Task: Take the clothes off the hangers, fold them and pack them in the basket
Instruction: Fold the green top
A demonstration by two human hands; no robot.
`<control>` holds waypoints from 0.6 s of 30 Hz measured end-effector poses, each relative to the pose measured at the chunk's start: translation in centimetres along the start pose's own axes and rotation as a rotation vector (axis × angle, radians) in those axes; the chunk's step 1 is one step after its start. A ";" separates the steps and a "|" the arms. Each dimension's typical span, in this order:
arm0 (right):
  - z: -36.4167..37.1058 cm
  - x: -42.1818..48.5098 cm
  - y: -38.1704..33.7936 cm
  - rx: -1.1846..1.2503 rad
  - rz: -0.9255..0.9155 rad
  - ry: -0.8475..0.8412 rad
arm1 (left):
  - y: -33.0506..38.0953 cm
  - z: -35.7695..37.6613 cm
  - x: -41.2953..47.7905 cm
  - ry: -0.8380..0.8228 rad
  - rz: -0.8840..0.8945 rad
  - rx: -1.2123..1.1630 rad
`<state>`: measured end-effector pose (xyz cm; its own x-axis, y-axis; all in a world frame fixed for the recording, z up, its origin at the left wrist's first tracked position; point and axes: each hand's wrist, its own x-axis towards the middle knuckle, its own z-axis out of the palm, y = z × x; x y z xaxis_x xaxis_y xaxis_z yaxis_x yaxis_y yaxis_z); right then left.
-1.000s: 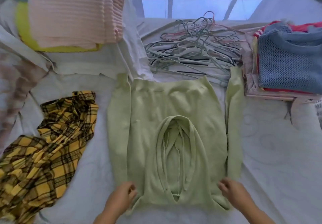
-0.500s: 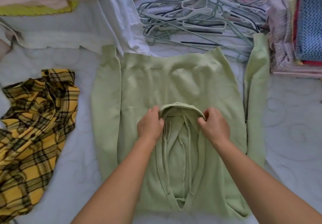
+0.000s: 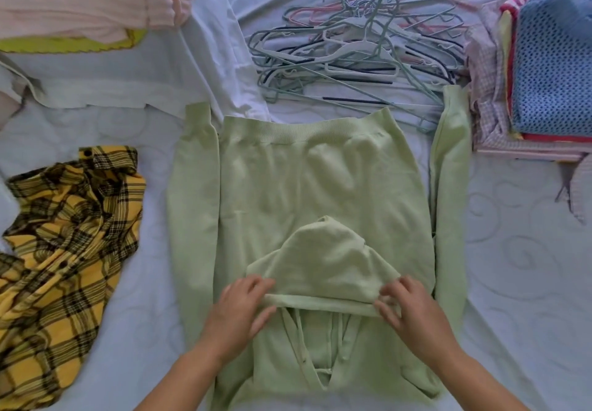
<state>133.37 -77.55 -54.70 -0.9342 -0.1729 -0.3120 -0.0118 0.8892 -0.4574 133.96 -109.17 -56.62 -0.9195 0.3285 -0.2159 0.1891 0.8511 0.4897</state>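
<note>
White quilted bedding [image 3: 512, 250] fills the head view, with a green hoodie [image 3: 288, 186] spread face up in the middle, hem far, sleeves laid out along each side. Its hood [image 3: 323, 263] is doubled over on the chest. Left hand [image 3: 238, 311] and right hand [image 3: 408, 311] pinch the hood's folded edge at either end, fingers curled on the cloth. Bare hangers [image 3: 352, 45] lie heaped beyond; a plaid shirt [image 3: 64, 241] waits crumpled at left; folded stacks [image 3: 554, 68] sit at right. No basket shows. Folding is in hand; next, I judge, the hood wants flattening and the sleeves brought in across the body
</note>
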 end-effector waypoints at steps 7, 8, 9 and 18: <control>-0.2 6.6 -2.1 -0.009 0.414 -0.102 | 2.6 -1.6 10.2 0.024 -0.324 -0.299; 0.0 7.1 -2.1 0.043 0.460 -0.126 | 3.1 -1.4 11.7 -0.061 -0.341 -0.346; 0.0 7.5 -2.0 0.097 0.479 -0.118 | 3.5 -1.2 13.0 -0.143 -0.374 -0.400; -1.8 6.7 -0.9 0.906 0.444 -0.073 | 2.1 -3.1 11.2 -0.034 -0.467 -1.002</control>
<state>126.47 -78.76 -54.91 -0.7640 0.0425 -0.6438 0.6348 0.2283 -0.7382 122.95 -104.98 -55.42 -0.8150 0.0853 -0.5732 -0.5528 0.1823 0.8131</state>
